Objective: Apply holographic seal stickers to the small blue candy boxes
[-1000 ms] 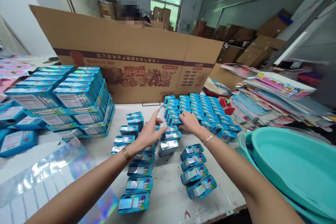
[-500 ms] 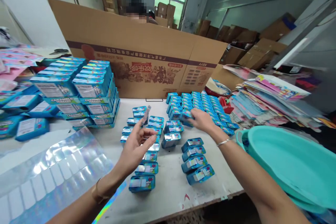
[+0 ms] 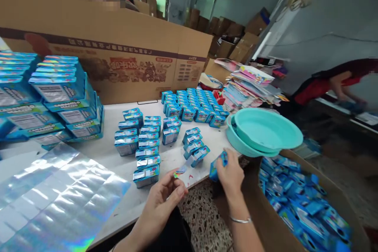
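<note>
My left hand (image 3: pixel 159 204) pinches a small shiny clear sticker (image 3: pixel 183 170) between thumb and fingertips, above the table's front edge. To its right, my right hand (image 3: pixel 232 175) has its fingers wrapped round a small blue box (image 3: pixel 214 171), held tilted just off that edge. The sticker and this box are apart. Between the hands and the back of the table stand rows of similar blue boxes, among them a short row (image 3: pixel 193 147) closest to the sticker and a longer row (image 3: pixel 147 163) further left. Silvery strips lie across many of their tops.
A shiny sticker sheet (image 3: pixel 65 193) lies at left, before stacked larger blue cartons (image 3: pixel 59 86). A cardboard panel (image 3: pixel 124 43) stands behind. On the right are turquoise basins (image 3: pixel 265 130), a big carton of blue boxes (image 3: pixel 307 208) and a person (image 3: pixel 333 80) working.
The view has turned right and down. My right hand has brought a blue box from the packed group to the front edge. My left hand has come down with the sticker.
</note>
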Motion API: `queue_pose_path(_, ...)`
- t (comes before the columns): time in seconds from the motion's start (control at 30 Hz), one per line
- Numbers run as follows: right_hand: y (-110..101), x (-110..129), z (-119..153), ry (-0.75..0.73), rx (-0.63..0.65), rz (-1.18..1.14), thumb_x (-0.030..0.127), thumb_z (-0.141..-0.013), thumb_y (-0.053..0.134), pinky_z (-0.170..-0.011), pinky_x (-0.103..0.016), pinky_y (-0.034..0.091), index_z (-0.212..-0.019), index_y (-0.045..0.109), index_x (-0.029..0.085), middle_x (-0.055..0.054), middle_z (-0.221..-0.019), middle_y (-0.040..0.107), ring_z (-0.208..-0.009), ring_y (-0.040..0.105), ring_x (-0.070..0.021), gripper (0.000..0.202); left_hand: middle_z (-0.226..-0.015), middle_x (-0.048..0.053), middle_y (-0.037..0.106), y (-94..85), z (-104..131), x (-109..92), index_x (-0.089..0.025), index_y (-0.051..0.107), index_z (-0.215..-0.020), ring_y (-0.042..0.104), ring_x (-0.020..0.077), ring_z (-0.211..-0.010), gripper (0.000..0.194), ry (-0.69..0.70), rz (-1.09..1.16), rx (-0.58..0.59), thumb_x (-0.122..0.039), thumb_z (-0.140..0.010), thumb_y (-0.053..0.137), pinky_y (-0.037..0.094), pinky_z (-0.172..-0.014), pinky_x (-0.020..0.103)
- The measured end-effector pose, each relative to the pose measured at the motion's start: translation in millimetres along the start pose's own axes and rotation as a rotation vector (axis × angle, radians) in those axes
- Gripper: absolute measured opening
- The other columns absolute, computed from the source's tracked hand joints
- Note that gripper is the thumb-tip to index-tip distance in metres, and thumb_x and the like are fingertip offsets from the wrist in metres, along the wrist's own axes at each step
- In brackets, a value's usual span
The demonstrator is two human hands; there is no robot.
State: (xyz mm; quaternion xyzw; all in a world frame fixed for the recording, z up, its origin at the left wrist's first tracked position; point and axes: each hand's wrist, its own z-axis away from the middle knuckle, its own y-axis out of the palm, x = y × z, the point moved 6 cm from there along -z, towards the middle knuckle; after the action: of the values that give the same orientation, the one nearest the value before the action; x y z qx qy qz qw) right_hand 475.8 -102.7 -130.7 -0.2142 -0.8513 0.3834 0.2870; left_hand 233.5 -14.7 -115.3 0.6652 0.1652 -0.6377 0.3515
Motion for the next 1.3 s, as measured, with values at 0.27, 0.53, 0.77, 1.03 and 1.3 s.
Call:
queue_pose_path(0.27,62.9,35.6,52.3,0.266,0.186,-0.474,0.057,-0.073,0.069,-0.089,-0.042,0.052,-0.130,0.052,0.017,-0.019,-0.140,0.049,-0.118,0.058,-0.0339,0.072,-0.075,0.001,0.062,-3.5,0.1,19.5,-0.017,0.068,-0.096,0.055,0.0146,-0.072,0.047,-0.047,-0.006,-0.053,-0.061,-0.079,0.072,0.046,-0.072,0.026)
queue_pose_path(0.53,15.5,17.1,62.1,0.352,0.351,-1.039,0.076,-0.084,0.053,-0.060,-0.032,0.049,-0.133,0.055,0.018,-0.013,-0.108,0.065,-0.068,0.055,-0.0178,0.077,-0.070,0.000,0.062,15.5,-5.4,25.1,-0.016,0.068,-0.093,0.054,0.0136,-0.066,0.049,-0.085,-0.010,0.054,-0.064,-0.084,0.063,0.043,-0.068,0.026)
queue_pose_path(0.77,12.3,28.0,67.4,0.308,0.838,-1.255,0.084,-0.081,0.049,-0.054,-0.026,0.041,-0.093,0.073,0.018,-0.005,-0.072,0.063,-0.063,0.052,-0.0162,0.071,-0.070,0.001,0.063,31.7,-4.7,34.8,-0.017,0.069,-0.096,0.054,0.0149,-0.068,0.054,-0.128,-0.034,0.154,-0.067,-0.091,0.050,0.043,-0.070,0.028)
queue_pose_path(1.03,-4.0,41.5,28.2,0.000,0.483,-0.914,0.040,-0.093,0.060,-0.080,-0.032,0.047,-0.071,0.061,0.022,-0.004,-0.090,0.067,-0.087,0.061,-0.0201,0.028,-0.052,-0.002,0.054,28.2,-41.3,53.9,-0.017,0.060,-0.062,0.045,0.0106,-0.051,0.050,-0.169,-0.064,-0.115,-0.064,-0.074,0.069,0.035,-0.053,0.024)
queue_pose_path(1.3,16.5,44.6,10.8,-0.264,0.195,-0.449,0.027,-0.093,0.059,-0.090,-0.042,0.045,-0.074,0.063,0.021,-0.010,-0.104,0.065,-0.102,0.058,-0.0261,0.021,-0.048,-0.002,0.052,18.8,-79.2,78.5,-0.019,0.056,-0.055,0.043,0.0104,-0.046,0.047,-0.148,-0.088,-0.325,-0.062,-0.069,0.067,0.032,-0.047,0.023)
